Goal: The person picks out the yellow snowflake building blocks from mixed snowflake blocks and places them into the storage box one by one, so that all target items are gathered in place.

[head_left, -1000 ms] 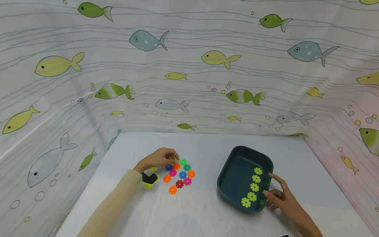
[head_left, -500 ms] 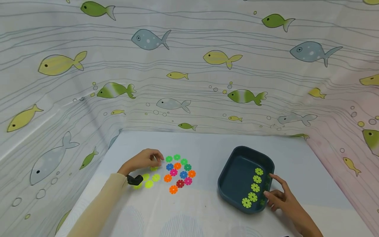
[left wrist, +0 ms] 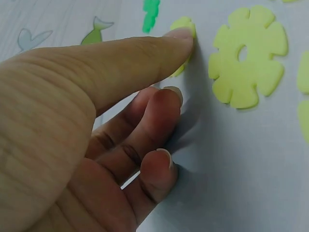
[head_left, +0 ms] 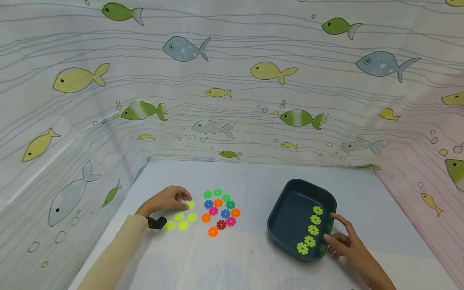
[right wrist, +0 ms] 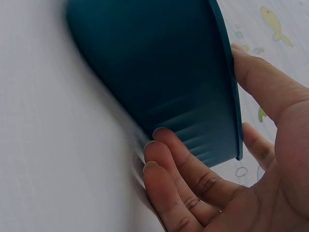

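My left hand (head_left: 168, 200) is at the far edge of a group of yellow flower-shaped interlocking discs. Its thumb and forefinger pinch the farthest yellow disc (head_left: 190, 204); the left wrist view shows the thumb tip over this disc (left wrist: 184, 23), other fingers curled below, forefinger hidden behind the thumb. More yellow discs (head_left: 183, 225) lie flat nearby. At the right my right hand (head_left: 344, 241) holds the side of a dark blue tray (head_left: 295, 183), thumb at the rim and several fingers under the outer wall (right wrist: 193, 116). Inside the tray lies a slanting row of yellow-green discs (head_left: 313, 230).
Between the left hand and the tray lie several loose discs: green (head_left: 218, 192), blue (head_left: 225, 214), orange (head_left: 213, 231), pink (head_left: 230, 221) and dark red (head_left: 221, 224). The white table (head_left: 250, 262) meets fish-patterned sheeting (head_left: 250, 133) at the back and sides.
My left hand has moved left from the green and orange discs to the yellow group, its fingers coming onto the farthest yellow disc. The right hand and tray have stayed put.
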Action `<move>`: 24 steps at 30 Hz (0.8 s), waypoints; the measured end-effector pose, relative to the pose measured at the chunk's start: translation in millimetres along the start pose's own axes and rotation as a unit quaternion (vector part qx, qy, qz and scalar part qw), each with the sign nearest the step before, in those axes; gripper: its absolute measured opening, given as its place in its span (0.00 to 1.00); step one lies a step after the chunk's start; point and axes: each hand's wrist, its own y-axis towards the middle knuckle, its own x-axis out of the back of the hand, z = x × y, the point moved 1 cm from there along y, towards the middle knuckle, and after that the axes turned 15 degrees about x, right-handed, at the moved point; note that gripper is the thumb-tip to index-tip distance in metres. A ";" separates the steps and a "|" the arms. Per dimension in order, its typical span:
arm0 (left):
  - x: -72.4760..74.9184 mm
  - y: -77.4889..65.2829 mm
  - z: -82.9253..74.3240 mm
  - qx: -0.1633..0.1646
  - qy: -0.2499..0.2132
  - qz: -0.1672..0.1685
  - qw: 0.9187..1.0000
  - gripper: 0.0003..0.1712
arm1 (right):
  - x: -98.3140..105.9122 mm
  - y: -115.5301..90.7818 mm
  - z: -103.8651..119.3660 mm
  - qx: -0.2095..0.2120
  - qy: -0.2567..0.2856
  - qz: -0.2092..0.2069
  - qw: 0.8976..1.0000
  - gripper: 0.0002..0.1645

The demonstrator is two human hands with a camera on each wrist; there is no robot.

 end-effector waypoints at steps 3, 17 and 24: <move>-0.2 0.5 -0.1 0.000 0.003 0.001 1.000 0.16 | 0.1 -0.1 0.2 0.000 0.001 0.003 1.000 0.51; -2.0 -1.6 1.2 0.024 -0.025 0.002 0.999 0.16 | -0.6 -0.5 -1.7 -0.011 -0.005 0.000 1.000 0.52; -4.2 -3.2 1.0 0.004 -0.039 0.010 0.999 0.10 | -0.9 -1.8 0.0 -0.008 -0.006 0.001 1.000 0.51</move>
